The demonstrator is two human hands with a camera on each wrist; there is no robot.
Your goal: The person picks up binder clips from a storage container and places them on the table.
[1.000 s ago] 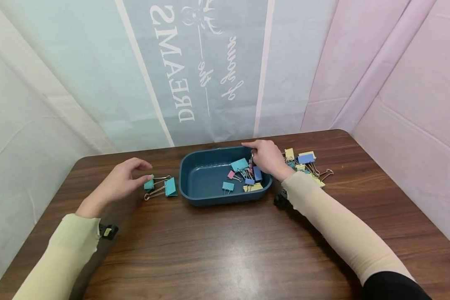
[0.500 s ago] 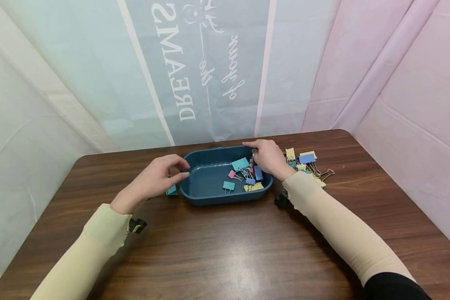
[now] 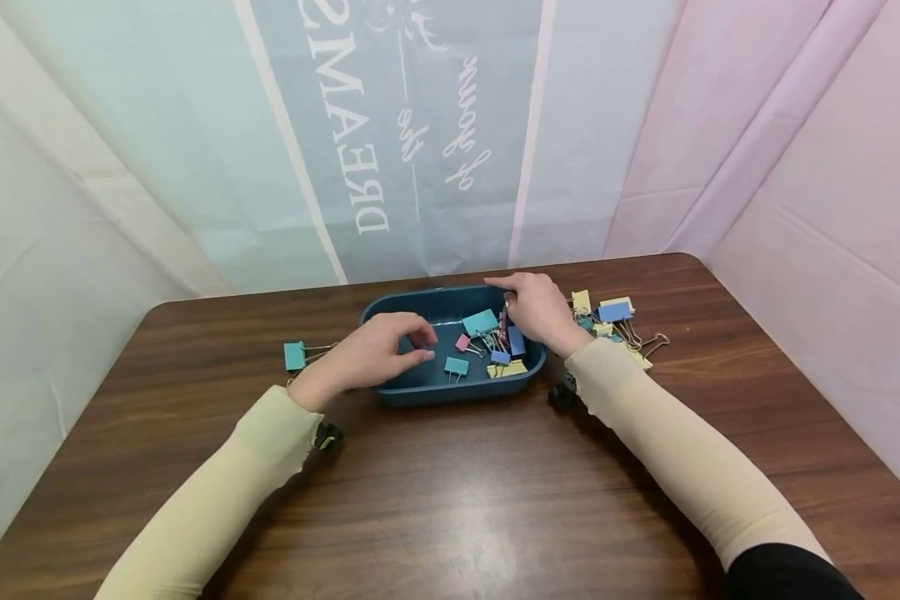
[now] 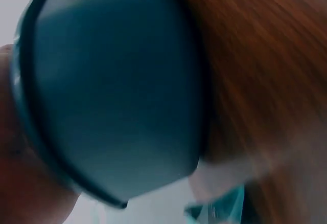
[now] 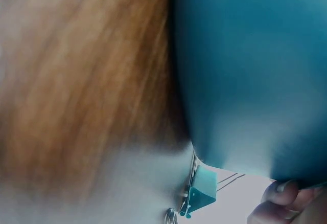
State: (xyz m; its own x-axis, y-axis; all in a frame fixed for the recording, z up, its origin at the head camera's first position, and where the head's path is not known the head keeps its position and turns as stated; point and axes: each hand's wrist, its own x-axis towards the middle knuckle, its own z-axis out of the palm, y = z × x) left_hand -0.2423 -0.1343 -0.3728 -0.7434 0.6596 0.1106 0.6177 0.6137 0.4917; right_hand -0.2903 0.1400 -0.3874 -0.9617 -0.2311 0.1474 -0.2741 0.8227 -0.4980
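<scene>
A dark blue plastic tray sits at the back of the table, with teal, pink, blue and yellow binder clips gathered in its right half. My left hand is over the tray's left part, fingers loosely bent and thumb apart, nothing seen between them. Its fingertips are left of a teal binder clip in the tray. At the far right corner my right hand grips the tray's rim; the right wrist view shows its fingertips at the rim. Left of the tray lies a teal binder clip.
Right of the tray, behind the right wrist, yellow, teal and blue binder clips lie heaped on the brown wooden table. A printed cloth hangs behind the table's back edge.
My left hand has moved right, from the teal binder clips left of the tray to over the tray. My right hand has stayed at the rim.
</scene>
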